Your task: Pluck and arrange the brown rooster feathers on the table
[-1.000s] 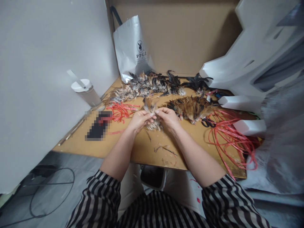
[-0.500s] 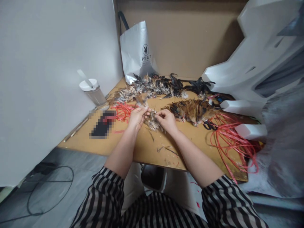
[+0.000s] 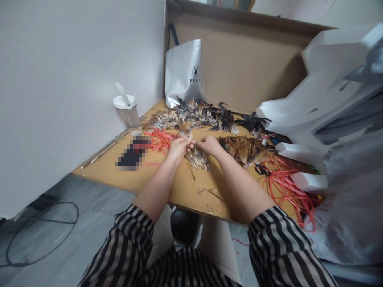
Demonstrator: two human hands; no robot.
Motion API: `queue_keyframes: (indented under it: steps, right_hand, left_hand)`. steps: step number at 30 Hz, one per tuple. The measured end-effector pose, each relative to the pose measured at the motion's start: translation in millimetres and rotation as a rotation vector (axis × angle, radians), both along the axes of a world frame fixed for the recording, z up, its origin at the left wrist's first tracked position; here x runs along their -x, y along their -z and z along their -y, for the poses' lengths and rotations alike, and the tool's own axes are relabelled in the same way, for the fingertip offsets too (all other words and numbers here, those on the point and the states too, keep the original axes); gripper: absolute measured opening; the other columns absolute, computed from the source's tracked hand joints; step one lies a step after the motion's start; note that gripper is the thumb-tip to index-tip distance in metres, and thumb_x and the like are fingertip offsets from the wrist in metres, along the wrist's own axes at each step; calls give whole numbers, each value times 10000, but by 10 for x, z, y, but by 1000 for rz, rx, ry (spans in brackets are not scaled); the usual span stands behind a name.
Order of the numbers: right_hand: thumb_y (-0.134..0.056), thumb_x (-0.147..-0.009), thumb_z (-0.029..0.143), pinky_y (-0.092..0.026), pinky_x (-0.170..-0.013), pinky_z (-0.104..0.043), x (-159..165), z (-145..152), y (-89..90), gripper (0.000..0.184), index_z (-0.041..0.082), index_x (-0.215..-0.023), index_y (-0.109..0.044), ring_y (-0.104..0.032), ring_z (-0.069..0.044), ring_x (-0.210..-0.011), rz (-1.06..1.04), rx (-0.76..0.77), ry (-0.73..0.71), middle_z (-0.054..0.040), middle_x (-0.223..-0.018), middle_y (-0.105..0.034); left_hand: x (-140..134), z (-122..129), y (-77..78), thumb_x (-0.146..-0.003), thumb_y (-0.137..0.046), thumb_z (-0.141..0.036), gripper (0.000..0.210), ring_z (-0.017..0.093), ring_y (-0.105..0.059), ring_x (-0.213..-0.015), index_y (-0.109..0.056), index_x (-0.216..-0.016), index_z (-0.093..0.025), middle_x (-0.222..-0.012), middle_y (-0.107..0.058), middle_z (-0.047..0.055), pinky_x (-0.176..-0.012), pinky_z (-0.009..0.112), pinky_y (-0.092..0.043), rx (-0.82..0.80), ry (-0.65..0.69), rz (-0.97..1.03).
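Observation:
My left hand point(image 3: 179, 149) is closed around the base of a small bunch of brown feathers point(image 3: 185, 128), whose tips stick up above the fingers. Close by on the right, my right hand point(image 3: 210, 145) has its fingers pinched together near the left fingertips. Whatever lies between those right fingers is too small to make out. Below both hands, a small heap of pale and dark feathers point(image 3: 198, 160) rests on the wooden table point(image 3: 167, 185).
Feather piles point(image 3: 203, 113) line the back, with brown feather bunches point(image 3: 243, 149) at right. Red plastic strings point(image 3: 287, 185), black-handled scissors point(image 3: 262, 170) and white foam point(image 3: 309, 181) sit on the right. A lidded cup point(image 3: 129, 113), a pixelated dark object point(image 3: 131, 155) and a silver bag point(image 3: 183, 73) stand left.
The view has tilted and shifted slightly. My right hand has lifted from the small feather heap and come closer to the left fingertips. My left hand keeps its hold on the feathers.

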State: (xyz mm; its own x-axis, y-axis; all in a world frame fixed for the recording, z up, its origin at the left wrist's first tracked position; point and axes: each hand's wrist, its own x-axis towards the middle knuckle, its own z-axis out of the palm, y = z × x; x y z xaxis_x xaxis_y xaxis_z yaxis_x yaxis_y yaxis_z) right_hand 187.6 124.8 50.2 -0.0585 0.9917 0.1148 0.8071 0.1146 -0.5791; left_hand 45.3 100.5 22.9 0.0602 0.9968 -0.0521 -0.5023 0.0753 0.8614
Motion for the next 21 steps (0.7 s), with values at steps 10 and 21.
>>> queue_keyframes:
  steps: [10,21]
  right_hand:
    - [-672,-506,278,-200,-352,-198,-24,-59,41,204,166,-443,-513,-310,-55,-348,-576,190,-8,57,-356,-413]
    - [-698,-543,372,-263,-369,-172,-155,403,10,279,159,-615,-531,-389,-53,-394,-1138,82,44,49,-461,-476]
  left_hand:
    - [7,-23,41,-629,-693,-253,191,29,-509,-481,-629,-703,-88,-708,-644,54,-396,116,-342,1,5,5]
    - [-25,88,-31,-643,-694,-190,154,31,-540,-532,-652,-739,-78,-785,-661,88,-423,102,-374,16,219,41]
